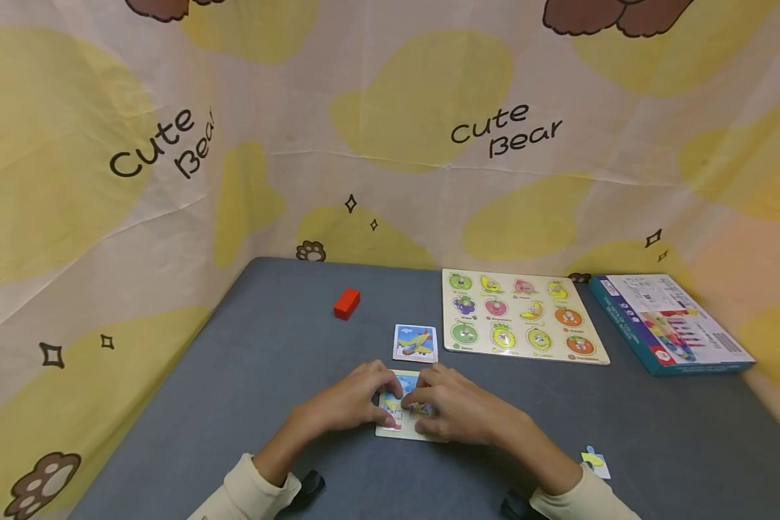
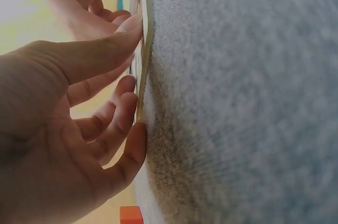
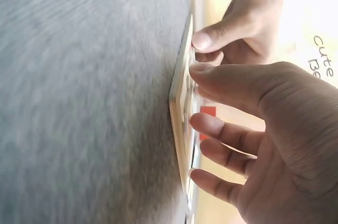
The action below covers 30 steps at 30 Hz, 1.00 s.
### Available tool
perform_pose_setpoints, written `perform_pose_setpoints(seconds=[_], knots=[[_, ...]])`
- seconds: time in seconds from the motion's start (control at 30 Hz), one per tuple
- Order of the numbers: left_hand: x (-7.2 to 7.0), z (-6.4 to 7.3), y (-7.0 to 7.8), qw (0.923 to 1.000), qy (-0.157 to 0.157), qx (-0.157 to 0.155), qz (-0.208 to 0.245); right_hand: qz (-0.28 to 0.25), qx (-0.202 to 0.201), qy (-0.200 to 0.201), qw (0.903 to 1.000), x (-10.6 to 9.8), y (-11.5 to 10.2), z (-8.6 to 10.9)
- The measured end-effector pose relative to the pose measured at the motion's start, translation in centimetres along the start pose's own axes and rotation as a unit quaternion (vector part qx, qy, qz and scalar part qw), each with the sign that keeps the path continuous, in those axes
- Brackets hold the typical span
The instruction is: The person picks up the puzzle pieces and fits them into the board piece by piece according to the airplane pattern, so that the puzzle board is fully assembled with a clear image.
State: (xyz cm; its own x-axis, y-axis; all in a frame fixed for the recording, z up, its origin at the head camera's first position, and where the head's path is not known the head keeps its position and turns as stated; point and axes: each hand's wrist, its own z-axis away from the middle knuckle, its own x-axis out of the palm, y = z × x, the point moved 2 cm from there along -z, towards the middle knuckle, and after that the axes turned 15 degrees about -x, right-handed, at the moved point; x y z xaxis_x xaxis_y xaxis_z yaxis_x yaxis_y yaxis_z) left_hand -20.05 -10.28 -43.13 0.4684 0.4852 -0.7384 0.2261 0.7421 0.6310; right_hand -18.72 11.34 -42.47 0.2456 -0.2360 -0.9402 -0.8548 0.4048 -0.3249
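A small wooden jigsaw board (image 1: 406, 435) with a pale frame and colourful pieces lies on the table under both hands. My left hand (image 1: 357, 393) holds its left side, thumb on the near part and bent fingers farther back. From the other side my right hand (image 1: 464, 408) reaches over it, thumb and curled fingertips round a puzzle piece (image 1: 422, 409) lying in the frame. In the right wrist view the board (image 3: 179, 113) appears edge-on, with fingertips (image 3: 203, 122) right at its upper face. Much of the picture is hidden by the fingers.
Just behind the board is a card with a yellow plane (image 1: 416, 342). A red block (image 1: 347, 304) stands farther back left. At the back right are a fruit board (image 1: 526, 355) and a flat box (image 1: 702, 325). One loose puzzle piece (image 1: 595, 462) lies near my right forearm.
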Motion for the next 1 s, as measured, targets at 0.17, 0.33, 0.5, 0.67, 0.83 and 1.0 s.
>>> perform_pose_setpoints(seconds=[0.17,0.33,0.5,0.67,0.83,1.0], knots=[[0.2,0.0,0.1,0.9999,-0.009,-0.007,0.003,0.001,0.013,0.014,0.9998,-0.6,0.4,1.7],[0.3,-0.1,0.3,0.9999,-0.009,-0.004,-0.006,-0.005,0.048,0.013,0.9987,-1.4,1.0,4.6],[0.3,-0.1,0.2,0.9998,-0.006,0.016,-0.007,-0.027,0.095,0.015,0.995,-1.9,1.9,8.0],[0.2,-0.1,0.1,0.9998,-0.012,0.013,0.002,-0.059,0.122,0.018,0.9906,-2.5,2.4,11.2],[0.1,-0.1,0.0,0.9998,-0.016,0.007,0.002,-0.064,0.121,0.023,0.9902,-2.6,2.7,13.9],[0.2,-0.1,-0.1,0.9998,-0.02,0.004,0.003,-0.04,0.099,0.039,0.9936,-1.9,3.4,16.5]])
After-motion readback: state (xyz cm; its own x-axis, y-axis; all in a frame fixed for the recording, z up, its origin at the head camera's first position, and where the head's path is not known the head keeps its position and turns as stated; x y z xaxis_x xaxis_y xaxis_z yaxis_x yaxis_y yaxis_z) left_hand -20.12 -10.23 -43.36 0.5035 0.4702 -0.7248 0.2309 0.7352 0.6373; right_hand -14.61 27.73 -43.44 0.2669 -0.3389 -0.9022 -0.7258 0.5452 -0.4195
